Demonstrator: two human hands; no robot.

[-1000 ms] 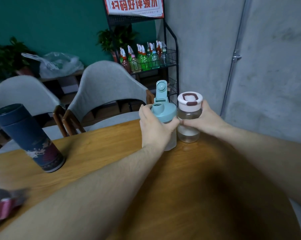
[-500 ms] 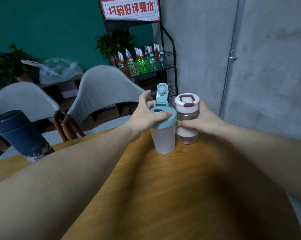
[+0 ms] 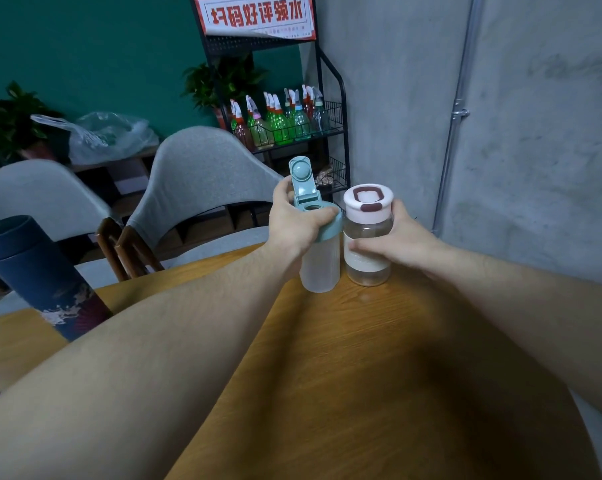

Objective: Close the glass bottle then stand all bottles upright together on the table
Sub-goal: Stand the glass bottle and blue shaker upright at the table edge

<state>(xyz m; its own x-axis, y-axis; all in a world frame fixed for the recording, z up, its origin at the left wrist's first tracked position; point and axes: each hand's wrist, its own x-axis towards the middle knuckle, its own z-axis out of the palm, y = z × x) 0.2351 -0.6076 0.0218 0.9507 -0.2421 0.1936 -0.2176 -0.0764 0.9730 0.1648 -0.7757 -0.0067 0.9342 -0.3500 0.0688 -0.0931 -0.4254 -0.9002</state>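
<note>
A person's left hand [image 3: 294, 225] wraps fingers over the teal cap of a frosted bottle [image 3: 319, 263], flip lid [image 3: 303, 178] up, while the right hand [image 3: 393, 242] clasps the upright glass bottle [image 3: 368, 237] just beside it on the wooden table [image 3: 379, 358].

The left forearm hides the dark blue flask's [image 3: 33, 271] base; its left side is cropped.
</note>
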